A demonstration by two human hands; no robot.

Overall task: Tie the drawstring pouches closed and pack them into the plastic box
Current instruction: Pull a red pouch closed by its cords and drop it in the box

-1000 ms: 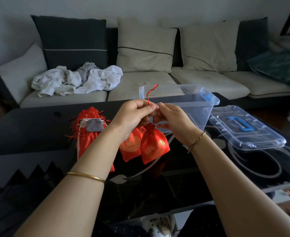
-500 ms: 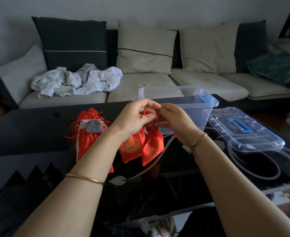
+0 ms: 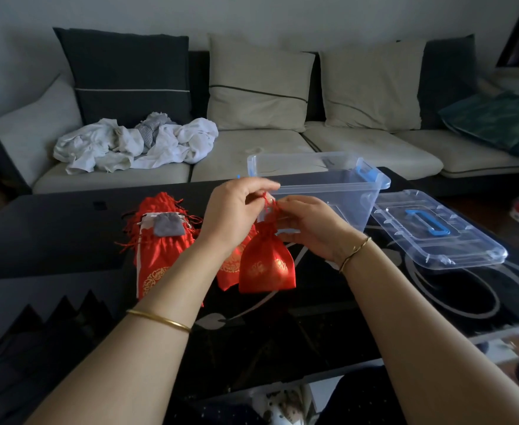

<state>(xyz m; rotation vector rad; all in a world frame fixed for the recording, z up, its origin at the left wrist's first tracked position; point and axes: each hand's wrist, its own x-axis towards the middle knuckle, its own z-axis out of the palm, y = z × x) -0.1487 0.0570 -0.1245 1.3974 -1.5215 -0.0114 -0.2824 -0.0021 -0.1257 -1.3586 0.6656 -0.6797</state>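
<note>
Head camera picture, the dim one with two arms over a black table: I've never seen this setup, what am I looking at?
No machine here: a person wears a camera on the head, so you look down along their arms. The left hand and right hand pinch the drawstring of a red pouch held above the black table. More red pouches lie to the left, a small grey pouch on top. Behind the hands stands a clear plastic box, open, its lid lying beside it.
</note>
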